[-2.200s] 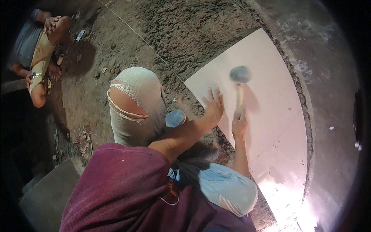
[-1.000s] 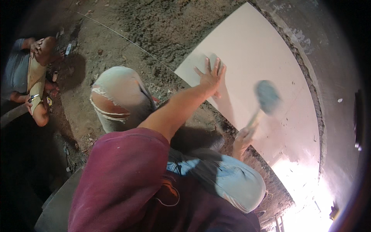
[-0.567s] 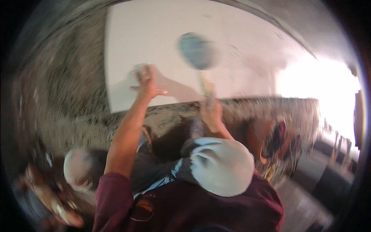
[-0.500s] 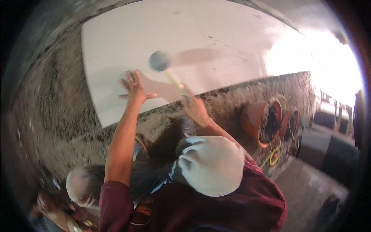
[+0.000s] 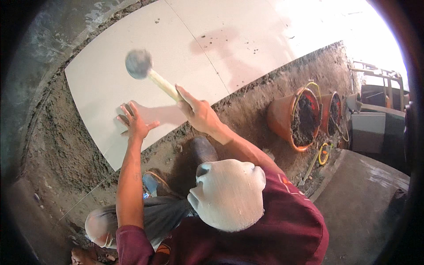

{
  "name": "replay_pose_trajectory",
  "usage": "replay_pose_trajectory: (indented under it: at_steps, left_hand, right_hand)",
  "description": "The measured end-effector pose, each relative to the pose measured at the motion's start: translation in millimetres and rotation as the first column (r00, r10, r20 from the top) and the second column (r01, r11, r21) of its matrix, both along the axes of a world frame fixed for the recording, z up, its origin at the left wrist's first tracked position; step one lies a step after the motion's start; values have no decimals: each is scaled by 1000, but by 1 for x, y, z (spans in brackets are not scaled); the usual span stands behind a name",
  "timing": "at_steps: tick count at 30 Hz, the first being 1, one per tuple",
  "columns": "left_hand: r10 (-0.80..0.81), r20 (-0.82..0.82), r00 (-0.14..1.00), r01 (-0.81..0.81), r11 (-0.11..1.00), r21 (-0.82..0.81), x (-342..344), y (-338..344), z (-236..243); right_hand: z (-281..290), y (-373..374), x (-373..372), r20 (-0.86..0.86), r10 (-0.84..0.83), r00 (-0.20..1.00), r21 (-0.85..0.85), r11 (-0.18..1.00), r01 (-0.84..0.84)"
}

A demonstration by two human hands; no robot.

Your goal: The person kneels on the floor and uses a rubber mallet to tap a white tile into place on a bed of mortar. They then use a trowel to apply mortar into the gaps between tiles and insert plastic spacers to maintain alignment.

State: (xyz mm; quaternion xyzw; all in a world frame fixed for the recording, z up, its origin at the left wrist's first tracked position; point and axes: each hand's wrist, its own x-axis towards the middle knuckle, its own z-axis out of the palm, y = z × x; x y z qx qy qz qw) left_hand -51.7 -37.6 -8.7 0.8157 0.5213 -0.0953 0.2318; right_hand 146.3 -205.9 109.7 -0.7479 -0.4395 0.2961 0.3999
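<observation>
My right hand (image 5: 201, 114) is closed round the pale handle of a mallet (image 5: 164, 85). Its round dark head (image 5: 138, 64), slightly blurred, is over a large off-white tile (image 5: 106, 88), with a shadow falling off to the right. Whether the head touches the surface I cannot tell. My left hand (image 5: 136, 124) lies on the same tile near its front left part, fingers spread and holding nothing. A thin straight joint (image 5: 194, 37) separates this tile from another off-white tile (image 5: 247, 26) on the right, where dark crumbs are scattered.
Rough mortar (image 5: 62, 145) borders the tile on the left, with a taut string line (image 5: 86, 194) near it. Two orange buckets (image 5: 280, 117) of dark mix stand at right, beside a yellow ring-shaped thing (image 5: 323, 153). My white-covered knees (image 5: 232, 194) are close below my hands.
The view has shifted, bringing more of the buckets and the tile joint into sight. The mallet's head has moved left, away from its shadow. My left hand stays spread on the tile.
</observation>
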Motion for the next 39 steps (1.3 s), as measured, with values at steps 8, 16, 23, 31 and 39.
replay_pose_trajectory:
  at_steps: [8,16,23,31,39]
  left_hand:
    - [-574,74,815,560,815,148,140,-80,37]
    - [-856,-117,503,860,481,172,242,-127,26]
    - [-886,-251,389,905,318,281,235,-123,31]
    - [-389,147,909,375,920,114,296,108,25]
    - [-300,-42,953,303,949,87,392,277,2]
  right_hand:
    - [35,-59,36,-33,-275,961,137,951,277]
    - [40,-142,76,-195,-680,707,98,704,704]
    - [27,-141,68,-280,-685,673,68,685,725]
    - [-15,-113,61,-305,-577,757,-157,815,558]
    - [-46,-86,68,-335,-318,887,-323,923,208]
